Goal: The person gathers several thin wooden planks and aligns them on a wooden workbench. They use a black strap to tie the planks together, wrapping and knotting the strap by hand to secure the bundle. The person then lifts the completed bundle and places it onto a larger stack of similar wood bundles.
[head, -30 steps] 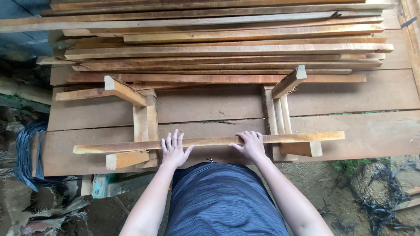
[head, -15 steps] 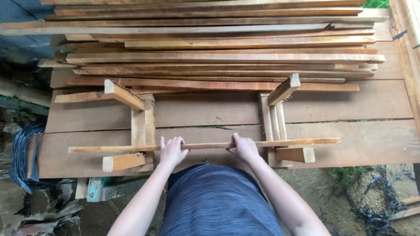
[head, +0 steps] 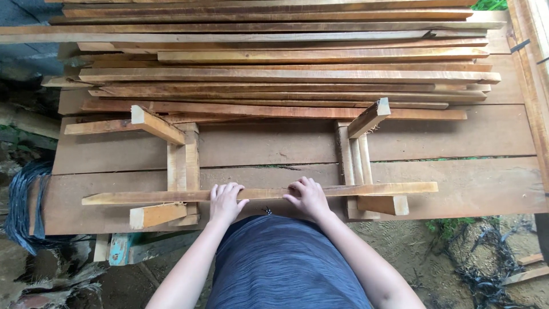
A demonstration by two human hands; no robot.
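**Steadying one long strip across two wooden cradles**

Pressing down with both hands, not lifting. Left hand [head: 225, 201] lay palm-down on the long, thin, pale wooden strip [head: 260, 193], fingers spread over its top face, flat rather than curled round. Right hand [head: 309, 197] rested on the same strip just beside the left, fingers bent over the far edge; whether it truly clamped the wood cannot be told.

Placed crosswise, the strip bridged the left cradle of short nailed wood blocks [head: 182, 163] and the right cradle of short nailed wood blocks [head: 360, 160], overhanging both outward. Sat at the near edge of the broad brown plank bench [head: 274, 146], directly in front of the body.

Judged by the layout: a single strip seated in the cradles, apparently positioned and being held firm. Beyond the strip, on the far side of the bench, lay the large stack of long rough-sawn wooden slats [head: 286, 63], seemingly untouched, so most of the work looked left to do. No tool seen near the strip.

Containers: none in view. To the left of the strip, off the bench, hung only a bundle of dark blue strapping [head: 23, 200].
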